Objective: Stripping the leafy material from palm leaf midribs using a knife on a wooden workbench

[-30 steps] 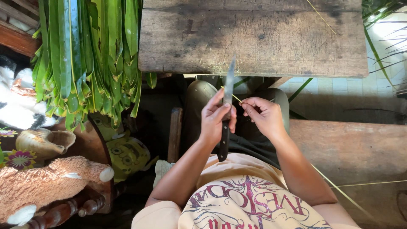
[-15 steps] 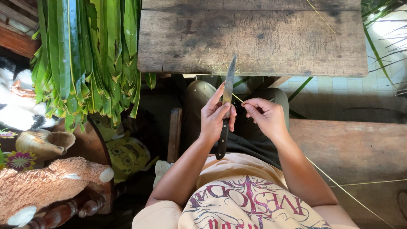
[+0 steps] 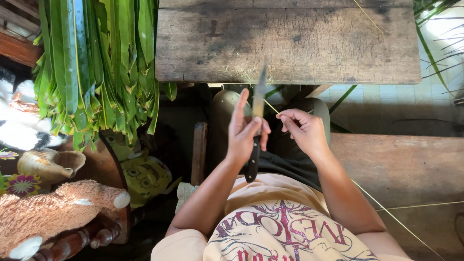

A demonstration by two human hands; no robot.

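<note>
A: What does the left hand (image 3: pixel 244 133) have?

B: I see it wrapped round the dark handle of a knife (image 3: pixel 255 126), blade pointing up and away from the body, towards the edge of the wooden worktop (image 3: pixel 290 43). The index finger stands straight out beside the blade; the thumb and other fingers press the handle.

A: And the right hand (image 3: pixel 304 131)?

B: Its grip is pinched on a thin pale leaf rib (image 3: pixel 272 108), finger and thumb pressed together just beside the blade. The rib runs from that pinch to the knife edge, over the lap. Whether it touches the steel, I cannot tell.

A: Anything around?

B: A bundle of long green leaves (image 3: pixel 96 67) hangs at the left, a brown plush toy (image 3: pixel 53 208) below it.
</note>
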